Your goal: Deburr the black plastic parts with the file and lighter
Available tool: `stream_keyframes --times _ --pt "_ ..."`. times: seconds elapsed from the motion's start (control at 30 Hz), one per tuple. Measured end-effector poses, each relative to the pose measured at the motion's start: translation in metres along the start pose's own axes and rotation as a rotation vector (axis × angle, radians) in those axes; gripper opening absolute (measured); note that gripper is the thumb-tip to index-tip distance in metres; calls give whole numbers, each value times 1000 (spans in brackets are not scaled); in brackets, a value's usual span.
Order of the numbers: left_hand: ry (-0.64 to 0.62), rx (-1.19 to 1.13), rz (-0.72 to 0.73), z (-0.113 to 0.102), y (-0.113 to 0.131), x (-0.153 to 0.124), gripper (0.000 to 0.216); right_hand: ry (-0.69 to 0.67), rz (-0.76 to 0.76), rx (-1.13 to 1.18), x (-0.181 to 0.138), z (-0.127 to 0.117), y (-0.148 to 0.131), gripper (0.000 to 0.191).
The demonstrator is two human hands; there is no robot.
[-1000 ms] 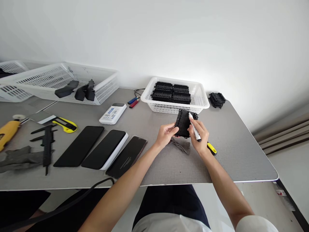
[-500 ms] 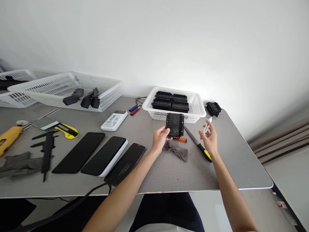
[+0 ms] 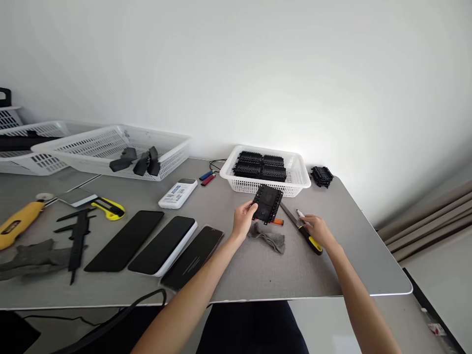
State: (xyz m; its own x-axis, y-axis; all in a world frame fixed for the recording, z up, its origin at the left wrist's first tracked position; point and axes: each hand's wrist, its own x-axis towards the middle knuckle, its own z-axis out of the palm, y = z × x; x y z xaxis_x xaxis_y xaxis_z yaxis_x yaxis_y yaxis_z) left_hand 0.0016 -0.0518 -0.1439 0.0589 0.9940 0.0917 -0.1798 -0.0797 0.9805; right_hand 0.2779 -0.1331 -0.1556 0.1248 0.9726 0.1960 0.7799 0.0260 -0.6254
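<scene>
My left hand [image 3: 243, 220] pinches the lower left edge of a flat black plastic part [image 3: 267, 202] with toothed sides, held tilted above the table. My right hand [image 3: 317, 229] is closed on a slim white tube with a narrow tip [image 3: 300, 214], which points toward the black part but stays apart from it. Right below that tube lies a file with a black and yellow handle [image 3: 311, 240]. An orange handle [image 3: 277, 221] shows partly behind the black part. Near my left hand, a crumpled grey cloth [image 3: 271, 238] rests on the table.
A white basket [image 3: 265, 188] holds several similar black parts, and another stack [image 3: 322, 176] stands to its right. Leftward lie phones [image 3: 164, 245], a white device [image 3: 178, 193], lighters [image 3: 208, 179], a yellow cutter [image 3: 110, 208], a caliper [image 3: 78, 236] and a larger basket [image 3: 92, 146].
The black part has tilted clockwise in my left hand. My right hand has come down and to the left with the white tube, its tip now turned toward the part. The view has shifted slightly.
</scene>
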Motion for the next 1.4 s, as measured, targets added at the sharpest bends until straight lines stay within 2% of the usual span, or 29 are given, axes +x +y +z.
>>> stream_keyframes --times 0.13,0.23,0.37,0.47,0.6,0.63,0.7,0.77,0.87,1.0,1.2,1.4 --pt "-71 76 32 -3 4 1 37 -3 0 67 6 -10 -24 45" --pt "-146 132 64 -7 13 4 32 -34 20 262 17 -14 -57 55" --pt "-243 200 67 -14 40 16 29 -220 47 563 42 -11 -100 33" --pt "-265 280 68 -22 68 36 34 -253 95 658 73 -7 -117 28" --pt "-61 264 98 -28 104 93 59 -174 104 714 138 -1 -133 28" --pt "-5 288 125 -28 112 113 59 -153 107 722 157 1 -138 28" --pt "134 491 185 -26 124 159 48 -125 121 723 196 7 -148 25" --pt "169 579 187 -26 130 204 42 -108 165 701 233 17 -157 21" --pt "185 722 145 -31 126 256 37 -103 273 632 282 35 -165 23" --pt "174 896 86 -44 102 294 36 -163 407 530 327 62 -164 37" --pt "93 1004 103 -54 66 322 28 -234 514 397 358 88 -149 40" --pt "118 995 150 -58 46 329 12 -189 473 307 366 100 -146 39"
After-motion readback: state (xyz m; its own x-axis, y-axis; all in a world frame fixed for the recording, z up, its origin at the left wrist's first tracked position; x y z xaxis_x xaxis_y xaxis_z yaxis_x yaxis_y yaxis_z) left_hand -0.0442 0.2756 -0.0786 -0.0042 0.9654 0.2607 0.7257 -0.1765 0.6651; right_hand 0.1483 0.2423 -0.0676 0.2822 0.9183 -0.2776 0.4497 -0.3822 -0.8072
